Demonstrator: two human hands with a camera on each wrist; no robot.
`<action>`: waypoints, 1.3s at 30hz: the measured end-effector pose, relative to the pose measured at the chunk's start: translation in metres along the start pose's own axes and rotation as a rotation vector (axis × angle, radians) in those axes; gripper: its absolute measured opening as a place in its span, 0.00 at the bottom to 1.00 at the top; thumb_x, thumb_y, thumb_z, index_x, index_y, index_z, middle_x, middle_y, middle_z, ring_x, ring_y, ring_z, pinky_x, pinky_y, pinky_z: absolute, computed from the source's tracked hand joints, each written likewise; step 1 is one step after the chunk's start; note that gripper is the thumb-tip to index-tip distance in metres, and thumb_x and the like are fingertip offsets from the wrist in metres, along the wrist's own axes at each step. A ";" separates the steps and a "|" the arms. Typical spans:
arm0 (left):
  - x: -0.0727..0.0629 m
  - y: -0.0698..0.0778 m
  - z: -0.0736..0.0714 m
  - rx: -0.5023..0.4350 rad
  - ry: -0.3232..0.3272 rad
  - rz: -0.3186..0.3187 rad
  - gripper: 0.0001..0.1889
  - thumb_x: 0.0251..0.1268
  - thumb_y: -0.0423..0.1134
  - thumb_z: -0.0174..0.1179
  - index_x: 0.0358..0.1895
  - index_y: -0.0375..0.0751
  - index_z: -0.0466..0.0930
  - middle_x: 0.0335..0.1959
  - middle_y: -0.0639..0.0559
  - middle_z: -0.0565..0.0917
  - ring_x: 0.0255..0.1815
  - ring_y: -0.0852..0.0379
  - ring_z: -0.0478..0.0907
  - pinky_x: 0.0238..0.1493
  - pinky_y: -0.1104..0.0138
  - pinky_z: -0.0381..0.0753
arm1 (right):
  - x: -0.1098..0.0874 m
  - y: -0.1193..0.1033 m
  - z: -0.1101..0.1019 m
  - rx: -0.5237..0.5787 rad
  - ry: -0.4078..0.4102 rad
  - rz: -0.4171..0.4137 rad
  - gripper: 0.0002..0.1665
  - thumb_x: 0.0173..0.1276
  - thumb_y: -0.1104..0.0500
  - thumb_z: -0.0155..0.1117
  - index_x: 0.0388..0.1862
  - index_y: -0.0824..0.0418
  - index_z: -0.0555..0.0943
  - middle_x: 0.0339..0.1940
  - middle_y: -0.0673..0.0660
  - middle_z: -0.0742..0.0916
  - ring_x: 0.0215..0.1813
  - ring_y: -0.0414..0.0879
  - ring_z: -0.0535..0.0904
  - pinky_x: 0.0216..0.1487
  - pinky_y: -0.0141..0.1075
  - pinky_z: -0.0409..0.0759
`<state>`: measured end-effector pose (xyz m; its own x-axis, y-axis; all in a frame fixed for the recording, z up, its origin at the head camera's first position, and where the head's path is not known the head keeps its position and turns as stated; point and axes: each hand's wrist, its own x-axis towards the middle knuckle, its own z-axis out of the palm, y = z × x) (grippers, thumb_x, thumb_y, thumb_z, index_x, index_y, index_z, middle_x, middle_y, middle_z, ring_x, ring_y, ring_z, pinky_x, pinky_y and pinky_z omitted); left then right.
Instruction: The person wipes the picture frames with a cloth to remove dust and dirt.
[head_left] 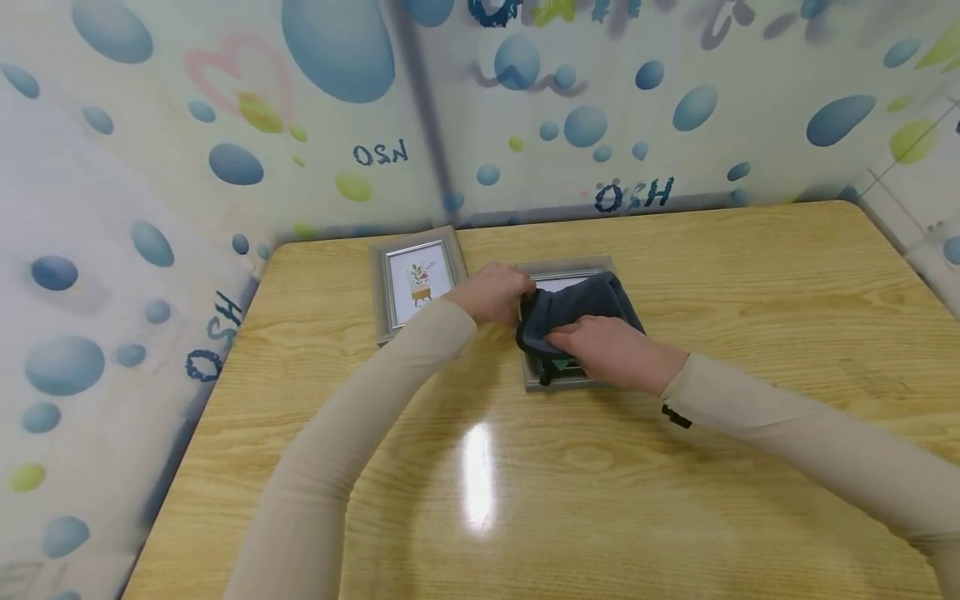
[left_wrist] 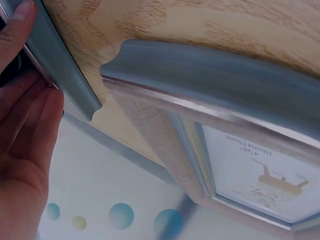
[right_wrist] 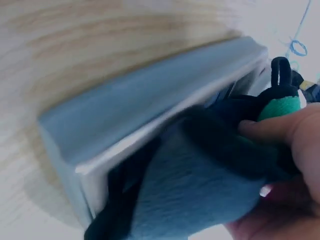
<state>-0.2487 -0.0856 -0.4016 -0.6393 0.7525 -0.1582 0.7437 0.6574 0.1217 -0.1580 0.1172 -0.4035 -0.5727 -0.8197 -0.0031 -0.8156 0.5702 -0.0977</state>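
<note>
On the table, the right-hand picture frame (head_left: pixel 566 267) lies with much of its front covered by a dark blue-grey cloth (head_left: pixel 581 306) with black edging. My left hand (head_left: pixel 492 296) is at that frame's left edge; the left wrist view shows thumb and fingers pinching the frame's rim (left_wrist: pixel 62 65). My right hand (head_left: pixel 615 352) holds the cloth bunched against the front of the frame. In the right wrist view the cloth (right_wrist: pixel 195 185) shows a black loop and a green patch, and the thumb presses on it.
A second grey picture frame (head_left: pixel 381 287), with a potted-plant print, lies just left of my left hand. The wooden table (head_left: pixel 585 500) ends at a wall (head_left: pixel 465 125) patterned with blue and green bubbles, behind and to the left.
</note>
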 end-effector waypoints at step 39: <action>0.006 0.004 -0.006 0.057 -0.045 0.041 0.17 0.45 0.36 0.77 0.40 0.41 0.85 0.39 0.50 0.85 0.39 0.52 0.80 0.46 0.61 0.78 | -0.019 0.004 -0.003 0.098 -0.030 -0.047 0.26 0.61 0.75 0.64 0.58 0.61 0.79 0.55 0.58 0.83 0.54 0.53 0.80 0.49 0.45 0.79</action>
<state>-0.2506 -0.0786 -0.3965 -0.5993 0.7757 -0.1980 0.7801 0.6214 0.0732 -0.1503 0.1352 -0.4008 -0.5297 -0.8478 -0.0259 -0.8290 0.5240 -0.1953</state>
